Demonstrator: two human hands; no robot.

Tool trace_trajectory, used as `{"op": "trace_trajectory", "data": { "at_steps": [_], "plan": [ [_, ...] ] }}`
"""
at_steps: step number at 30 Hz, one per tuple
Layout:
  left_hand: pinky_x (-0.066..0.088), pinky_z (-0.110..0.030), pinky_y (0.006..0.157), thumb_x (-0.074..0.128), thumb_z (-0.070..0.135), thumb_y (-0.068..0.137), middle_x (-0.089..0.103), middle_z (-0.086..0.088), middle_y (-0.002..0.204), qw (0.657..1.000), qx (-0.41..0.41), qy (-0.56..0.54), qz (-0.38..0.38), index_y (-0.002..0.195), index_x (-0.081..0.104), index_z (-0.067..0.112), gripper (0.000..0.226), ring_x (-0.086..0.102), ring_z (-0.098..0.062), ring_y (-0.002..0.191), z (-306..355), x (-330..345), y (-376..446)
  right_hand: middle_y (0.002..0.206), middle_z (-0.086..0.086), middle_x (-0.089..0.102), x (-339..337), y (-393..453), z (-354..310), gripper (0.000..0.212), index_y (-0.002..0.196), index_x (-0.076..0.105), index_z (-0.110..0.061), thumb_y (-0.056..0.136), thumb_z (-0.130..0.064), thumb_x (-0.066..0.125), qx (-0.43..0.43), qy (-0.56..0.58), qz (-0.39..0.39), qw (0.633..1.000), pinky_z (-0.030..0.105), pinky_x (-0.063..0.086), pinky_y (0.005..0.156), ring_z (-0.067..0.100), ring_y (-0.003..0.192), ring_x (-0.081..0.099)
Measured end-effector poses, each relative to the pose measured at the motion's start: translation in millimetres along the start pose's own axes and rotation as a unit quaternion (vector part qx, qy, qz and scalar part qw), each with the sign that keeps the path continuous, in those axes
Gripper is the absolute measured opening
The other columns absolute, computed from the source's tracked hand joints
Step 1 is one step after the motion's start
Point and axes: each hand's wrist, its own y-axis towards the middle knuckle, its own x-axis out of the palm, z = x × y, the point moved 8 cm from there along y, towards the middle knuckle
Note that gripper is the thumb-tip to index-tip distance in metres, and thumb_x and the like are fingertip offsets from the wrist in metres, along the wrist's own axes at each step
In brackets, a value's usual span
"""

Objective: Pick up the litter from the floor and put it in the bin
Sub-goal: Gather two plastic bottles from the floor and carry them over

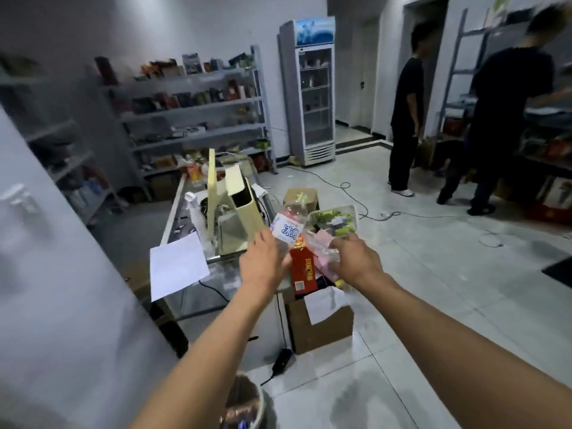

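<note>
1. Bin (pixel 247 404) stands on the floor at the bottom edge, under the left forearm.
2. Water bottle (pixel 288 226), gripped by the left hand (pixel 264 263), is raised, tilted.
3. Crumpled clear wrapper (pixel 318 247) is pinched by the right hand (pixel 356 261) over a cardboard box (pixel 318 326).

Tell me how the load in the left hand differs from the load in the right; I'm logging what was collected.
The left hand grips a clear plastic bottle with a blue-printed label and a red carton; the right hand holds a clear plastic food tray with green contents and crumpled clear and pink wrappers. The bottle tilts up and rightward; the tray lies nearly flat. Both loads are held up above the cardboard box.
</note>
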Motion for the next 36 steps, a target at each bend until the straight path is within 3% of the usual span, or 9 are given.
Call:
{"op": "trace_trajectory", "data": {
  "at_steps": [7, 18, 25, 31, 36],
  "plan": [
    [0.049, -0.041, 0.073, 0.060, 0.046, 0.086, 0.055, -0.011, 0.114, 0.997, -0.082, 0.001, 0.010, 0.124, 0.036, 0.008, 0.059, 0.059, -0.031, 0.102, -98, -15, 4, 0.122, 0.009, 0.053, 18, 36, -102, 0.037, 0.126, 0.057, -0.027, 0.090, -0.030, 0.060, -0.084, -0.009, 0.008, 0.996, 0.036, 0.049, 0.081, 0.031, 0.105, 0.059],
    [0.046, -0.040, 0.068, 0.058, 0.044, 0.084, 0.053, -0.010, 0.112, 0.975, -0.221, 0.023, 0.026, 0.126, 0.036, 0.008, 0.060, 0.056, -0.031, 0.099, -226, -4, 18, 0.126, 0.011, 0.051, 100, 96, -225, 0.043, 0.132, 0.053, -0.021, 0.090, -0.032, 0.060, -0.196, 0.011, -0.069, 0.978, 0.037, 0.047, 0.090, 0.030, 0.112, 0.056],
    [0.051, -0.045, 0.073, 0.060, 0.042, 0.083, 0.054, -0.012, 0.110, 0.952, -0.300, 0.025, 0.048, 0.116, 0.039, 0.007, 0.052, 0.057, -0.034, 0.099, -297, 1, 39, 0.124, 0.010, 0.049, 146, 147, -290, 0.044, 0.130, 0.054, -0.023, 0.088, -0.034, 0.061, -0.247, 0.041, -0.114, 0.961, 0.036, 0.048, 0.090, 0.030, 0.109, 0.056],
    [0.047, -0.043, 0.072, 0.062, 0.039, 0.084, 0.054, -0.015, 0.115, 0.933, -0.356, 0.031, 0.040, 0.129, 0.035, 0.004, 0.062, 0.058, -0.038, 0.101, -348, 35, 36, 0.126, 0.010, 0.050, 222, 156, -326, 0.045, 0.131, 0.054, -0.023, 0.088, -0.035, 0.058, -0.289, 0.025, -0.153, 0.945, 0.035, 0.046, 0.089, 0.031, 0.115, 0.054],
    [0.047, -0.043, 0.072, 0.058, 0.044, 0.088, 0.056, -0.014, 0.112, 0.924, -0.381, 0.035, 0.029, 0.124, 0.038, 0.008, 0.054, 0.060, -0.037, 0.098, -386, 95, -4, 0.125, 0.009, 0.052, 313, 128, -337, 0.039, 0.128, 0.056, -0.022, 0.092, -0.035, 0.049, -0.314, 0.021, -0.200, 0.928, 0.036, 0.046, 0.087, 0.031, 0.116, 0.055]
  ]
}}
